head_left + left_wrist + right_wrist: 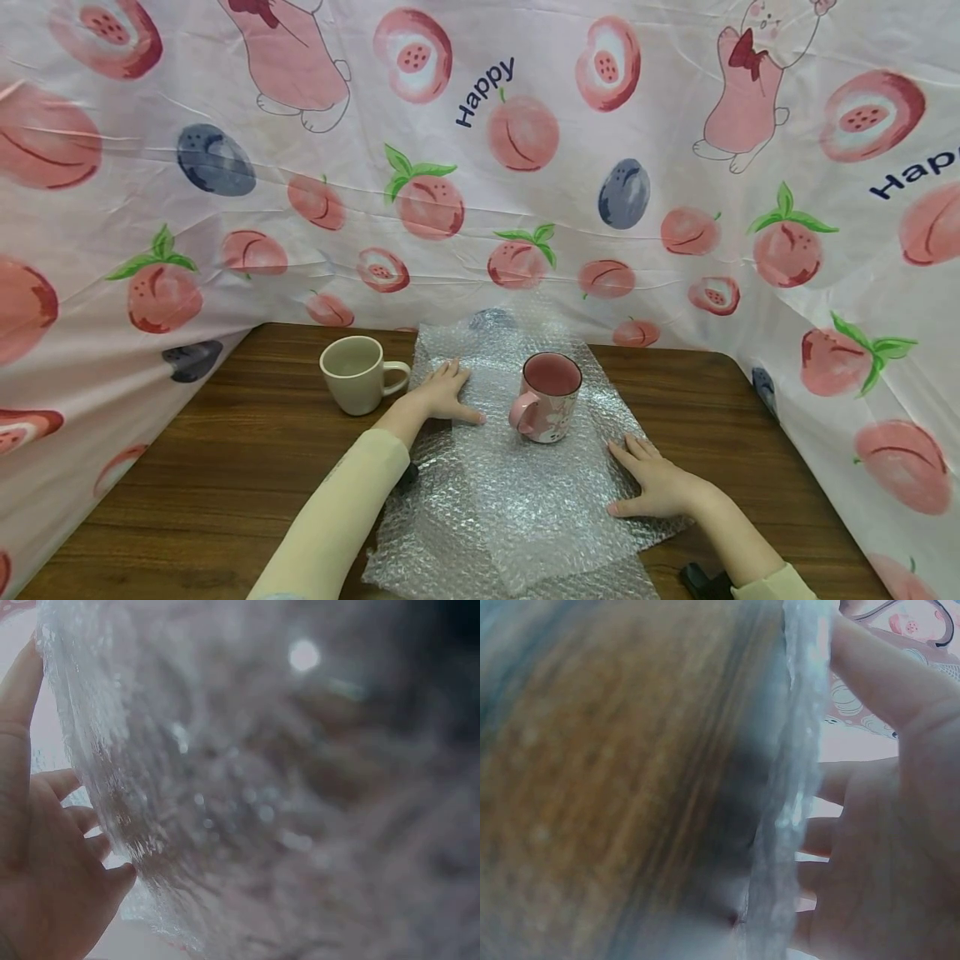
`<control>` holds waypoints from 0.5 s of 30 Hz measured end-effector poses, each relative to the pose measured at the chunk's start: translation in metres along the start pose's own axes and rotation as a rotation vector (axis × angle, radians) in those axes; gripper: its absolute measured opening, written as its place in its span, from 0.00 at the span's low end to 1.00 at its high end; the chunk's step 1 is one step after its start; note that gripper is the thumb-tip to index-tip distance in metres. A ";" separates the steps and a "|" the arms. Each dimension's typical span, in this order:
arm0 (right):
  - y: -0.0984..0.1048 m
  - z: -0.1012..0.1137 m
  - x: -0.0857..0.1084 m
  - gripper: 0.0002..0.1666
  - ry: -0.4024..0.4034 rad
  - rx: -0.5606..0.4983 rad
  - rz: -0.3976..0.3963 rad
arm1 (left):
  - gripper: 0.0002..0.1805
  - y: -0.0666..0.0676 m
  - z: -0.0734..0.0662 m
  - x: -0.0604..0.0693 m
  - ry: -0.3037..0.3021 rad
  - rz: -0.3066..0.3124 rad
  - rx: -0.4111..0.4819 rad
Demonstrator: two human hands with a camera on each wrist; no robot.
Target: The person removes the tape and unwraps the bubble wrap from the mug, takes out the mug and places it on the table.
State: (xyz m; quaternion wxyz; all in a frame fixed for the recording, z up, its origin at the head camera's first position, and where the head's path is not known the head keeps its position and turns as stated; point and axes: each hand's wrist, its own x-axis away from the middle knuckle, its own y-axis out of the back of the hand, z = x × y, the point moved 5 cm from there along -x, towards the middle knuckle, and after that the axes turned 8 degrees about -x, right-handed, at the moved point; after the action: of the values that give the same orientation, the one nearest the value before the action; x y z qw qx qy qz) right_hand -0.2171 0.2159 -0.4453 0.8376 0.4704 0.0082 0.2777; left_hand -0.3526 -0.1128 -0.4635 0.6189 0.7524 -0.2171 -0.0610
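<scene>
A pink mug (546, 412) with a floral pattern stands upright on overlapping sheets of bubble wrap (525, 508), its handle turned toward the left front. My left hand (444, 393) rests on the wrap's left part, fingers spread, between the pink mug and a cream mug (352, 383). On the right edge of the wrap my right hand (660, 485) lies with fingers spread, apart from the pink mug. Both wrist views show fingertips touching the bubble wrap (112, 750), which fills much of the left one in a blur.
The cream mug stands upright on the dark wooden table (187, 467), left of the wrap, handle to the right. A fruit-printed cloth (465, 167) surrounds the table at the back and sides. A dark wrist strap (705, 581) shows at the right wrist.
</scene>
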 end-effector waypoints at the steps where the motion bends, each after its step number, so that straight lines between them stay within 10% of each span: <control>1: 0.000 0.000 0.000 0.59 0.001 0.000 0.000 | 0.57 0.000 0.000 0.000 0.000 0.001 0.002; 15: 0.001 0.000 0.000 0.59 0.009 0.001 -0.004 | 0.58 0.000 0.000 0.003 0.030 0.039 0.035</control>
State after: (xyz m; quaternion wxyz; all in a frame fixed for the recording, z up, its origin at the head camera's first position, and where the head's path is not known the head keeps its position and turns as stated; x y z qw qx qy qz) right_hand -0.2171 0.2162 -0.4445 0.8378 0.4697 0.0130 0.2779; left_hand -0.3498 -0.1138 -0.4632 0.6100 0.7595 -0.2234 -0.0338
